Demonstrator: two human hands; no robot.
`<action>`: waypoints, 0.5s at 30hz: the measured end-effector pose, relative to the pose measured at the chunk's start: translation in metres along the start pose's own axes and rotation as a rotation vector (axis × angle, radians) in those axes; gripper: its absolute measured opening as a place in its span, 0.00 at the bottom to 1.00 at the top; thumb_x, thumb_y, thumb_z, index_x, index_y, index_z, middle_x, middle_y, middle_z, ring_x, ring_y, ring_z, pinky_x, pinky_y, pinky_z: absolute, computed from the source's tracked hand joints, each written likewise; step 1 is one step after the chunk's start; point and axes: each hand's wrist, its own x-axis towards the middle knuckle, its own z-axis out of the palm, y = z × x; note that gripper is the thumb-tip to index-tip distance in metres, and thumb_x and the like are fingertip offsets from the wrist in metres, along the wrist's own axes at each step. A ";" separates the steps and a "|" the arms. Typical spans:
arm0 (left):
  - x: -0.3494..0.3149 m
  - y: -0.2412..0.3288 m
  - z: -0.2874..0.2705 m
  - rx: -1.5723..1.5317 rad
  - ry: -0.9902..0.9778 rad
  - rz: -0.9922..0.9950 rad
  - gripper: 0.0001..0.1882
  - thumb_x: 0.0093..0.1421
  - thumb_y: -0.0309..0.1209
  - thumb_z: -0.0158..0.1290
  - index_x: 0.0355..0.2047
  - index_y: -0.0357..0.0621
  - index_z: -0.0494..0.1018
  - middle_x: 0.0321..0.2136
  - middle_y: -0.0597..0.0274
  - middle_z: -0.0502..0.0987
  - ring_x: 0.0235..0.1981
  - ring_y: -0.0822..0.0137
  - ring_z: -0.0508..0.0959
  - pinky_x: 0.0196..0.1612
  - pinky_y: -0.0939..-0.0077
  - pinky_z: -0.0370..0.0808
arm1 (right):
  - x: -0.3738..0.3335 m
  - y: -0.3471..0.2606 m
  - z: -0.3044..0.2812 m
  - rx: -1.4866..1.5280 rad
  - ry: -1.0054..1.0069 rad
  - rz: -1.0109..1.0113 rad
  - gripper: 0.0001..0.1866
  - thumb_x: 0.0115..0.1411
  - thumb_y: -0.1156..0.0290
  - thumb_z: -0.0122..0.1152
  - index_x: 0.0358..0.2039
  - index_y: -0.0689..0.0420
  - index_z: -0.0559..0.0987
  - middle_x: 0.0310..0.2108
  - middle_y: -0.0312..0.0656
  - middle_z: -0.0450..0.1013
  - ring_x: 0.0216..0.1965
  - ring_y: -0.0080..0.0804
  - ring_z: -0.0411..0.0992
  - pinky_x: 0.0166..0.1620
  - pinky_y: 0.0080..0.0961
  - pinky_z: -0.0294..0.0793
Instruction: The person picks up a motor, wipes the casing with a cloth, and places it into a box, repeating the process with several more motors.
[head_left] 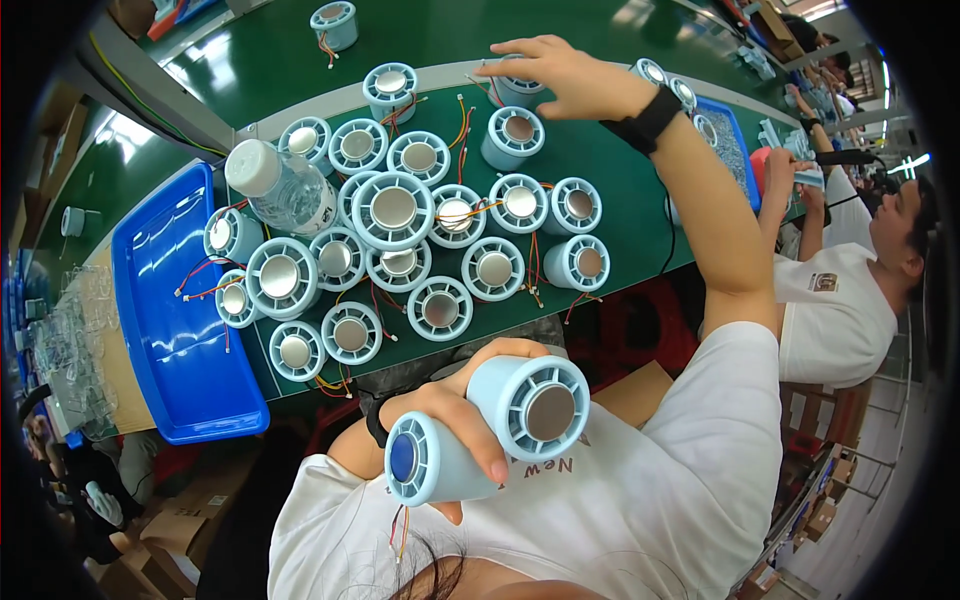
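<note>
My left hand (452, 398), close to my chest, is closed around two light-blue cylindrical housings. One housing (450, 465) shows a dark-blue disc on its end, with thin red and yellow wires hanging below it. The other housing (485, 400) has a grey metal disc inside a spoked ring. At the table's far side my right hand (570, 80) reaches out with its fingers stretched and apart, over another light-blue housing (515, 92). Whether the fingertips touch it I cannot tell. Just nearer stands a separate housing (513, 137).
Several similar wired housings (394, 210) crowd the green table (620, 190). Among them a clear bottle with a white cap (285, 190) leans. A blue tray (185, 320) lies left; another blue tray (735, 150) with small parts lies right. A person (840, 290) sits on the right.
</note>
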 end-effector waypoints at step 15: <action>0.001 -0.011 0.000 -0.107 -0.027 0.079 0.22 0.40 0.42 0.73 0.37 0.55 0.81 0.59 0.41 0.52 0.54 0.40 0.66 0.56 0.52 0.66 | -0.079 0.060 -0.022 -0.047 -0.161 0.573 0.40 0.38 0.72 0.71 0.57 0.45 0.69 0.44 0.39 0.71 0.41 0.37 0.73 0.44 0.34 0.72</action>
